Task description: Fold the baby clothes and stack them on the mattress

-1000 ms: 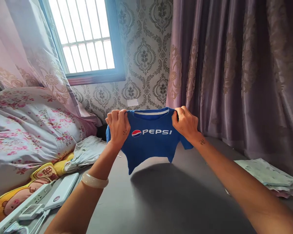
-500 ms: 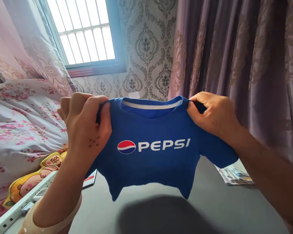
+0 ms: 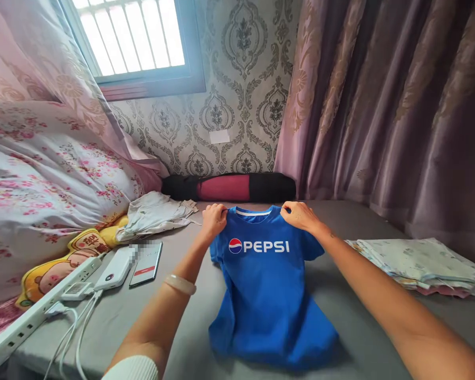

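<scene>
A blue T-shirt [image 3: 265, 285] with a white PEPSI print and a round logo hangs stretched between my two hands, its front facing me. My left hand [image 3: 215, 219] pinches the shoulder beside the collar on the left. On the other side of the collar, my right hand [image 3: 298, 215] grips the opposite shoulder. The lower part of the shirt reaches toward me over the grey sheet [image 3: 174, 316], and its hem looks folded and uneven. A pale bangle [image 3: 180, 284] circles my left wrist.
On the left are a power strip [image 3: 39, 306] with white cables, a power bank [image 3: 115, 268], a phone [image 3: 146, 264], a crumpled pale cloth [image 3: 158, 214] and floral bedding [image 3: 47, 174]. Folded cloths [image 3: 423, 261] lie right. A black-and-red bolster [image 3: 224, 187] lies against the wall.
Both hands have moved away from me and downward with the T-shirt, which now stretches out lengthwise above the sheet. More of the bed surface has come into view.
</scene>
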`<state>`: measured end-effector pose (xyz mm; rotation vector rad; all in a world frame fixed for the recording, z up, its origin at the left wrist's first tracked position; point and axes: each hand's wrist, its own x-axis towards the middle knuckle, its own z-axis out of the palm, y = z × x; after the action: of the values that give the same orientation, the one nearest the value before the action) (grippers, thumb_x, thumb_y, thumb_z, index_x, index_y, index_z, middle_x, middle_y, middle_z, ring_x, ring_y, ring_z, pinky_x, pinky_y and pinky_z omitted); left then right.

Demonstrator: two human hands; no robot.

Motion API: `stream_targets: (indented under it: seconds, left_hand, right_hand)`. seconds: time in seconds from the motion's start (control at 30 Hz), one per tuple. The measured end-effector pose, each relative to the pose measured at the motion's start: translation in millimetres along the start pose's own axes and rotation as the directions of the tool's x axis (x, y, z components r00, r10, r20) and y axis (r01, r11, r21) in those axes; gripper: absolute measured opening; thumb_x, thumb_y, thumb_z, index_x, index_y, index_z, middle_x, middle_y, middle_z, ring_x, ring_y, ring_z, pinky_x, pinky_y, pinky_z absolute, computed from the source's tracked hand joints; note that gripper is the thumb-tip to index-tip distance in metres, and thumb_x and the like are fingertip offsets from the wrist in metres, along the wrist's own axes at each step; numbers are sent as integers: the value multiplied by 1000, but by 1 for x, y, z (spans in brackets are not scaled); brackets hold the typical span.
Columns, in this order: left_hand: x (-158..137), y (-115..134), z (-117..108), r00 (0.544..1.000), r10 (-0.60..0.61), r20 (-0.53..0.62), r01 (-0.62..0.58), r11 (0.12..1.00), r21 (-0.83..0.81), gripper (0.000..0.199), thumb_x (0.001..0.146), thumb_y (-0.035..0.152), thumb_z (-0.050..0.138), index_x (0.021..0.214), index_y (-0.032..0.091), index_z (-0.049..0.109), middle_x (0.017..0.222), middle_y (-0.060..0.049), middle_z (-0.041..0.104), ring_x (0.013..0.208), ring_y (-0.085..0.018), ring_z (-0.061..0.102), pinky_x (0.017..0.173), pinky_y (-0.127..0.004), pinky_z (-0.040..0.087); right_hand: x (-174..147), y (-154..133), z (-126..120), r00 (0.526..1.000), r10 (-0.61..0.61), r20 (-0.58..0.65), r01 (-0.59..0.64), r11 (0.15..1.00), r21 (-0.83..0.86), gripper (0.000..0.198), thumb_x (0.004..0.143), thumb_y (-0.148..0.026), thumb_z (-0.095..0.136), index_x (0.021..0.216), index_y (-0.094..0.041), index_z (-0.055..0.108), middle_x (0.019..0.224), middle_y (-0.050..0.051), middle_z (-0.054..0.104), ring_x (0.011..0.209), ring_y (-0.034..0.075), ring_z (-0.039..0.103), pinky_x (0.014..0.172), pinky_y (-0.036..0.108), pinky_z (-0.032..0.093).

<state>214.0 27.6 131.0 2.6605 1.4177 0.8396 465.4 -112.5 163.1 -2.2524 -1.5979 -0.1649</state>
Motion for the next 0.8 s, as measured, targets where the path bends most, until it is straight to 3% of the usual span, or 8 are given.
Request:
stream_targets:
  seconds: [0.2,0.37,0.6,0.8]
  left_hand:
    - [-5,-7,50,999,-45,24,46,996,-75,26,92,31,45,103,21,66,107,-8,65,104,-25,51,84,-36,35]
    - [2,-13,70,998,-58,36,62,990,-130,31,86,48,57,103,25,69,102,-8,63,104,-26,50,84,-36,34]
    - [13,-18,100,996,-92,22,94,990,-107,28,88,45,55,100,25,72,97,-8,62,102,-26,49,83,-36,33]
    - [27,-24,120,996,-82,35,84,995,-45,30,92,44,49,101,26,71,99,-9,61,102,-26,47,83,-36,32]
  right_hand:
    - [5,18,45,997,-6,74,0,996,84,35,88,-45,46,104,-25,69,114,5,69,106,26,61,86,34,44]
    - [11,28,70,998,-20,65,13,993,117,34,90,-45,48,112,-27,67,119,3,67,111,26,59,89,36,44]
    - [21,33,106,999,-20,28,18,998,53,32,94,-39,43,112,-28,66,118,3,66,108,24,59,84,32,45]
    - [39,33,131,997,12,76,-11,1000,-18,34,97,-38,37,115,-27,64,115,4,66,104,23,60,82,31,44]
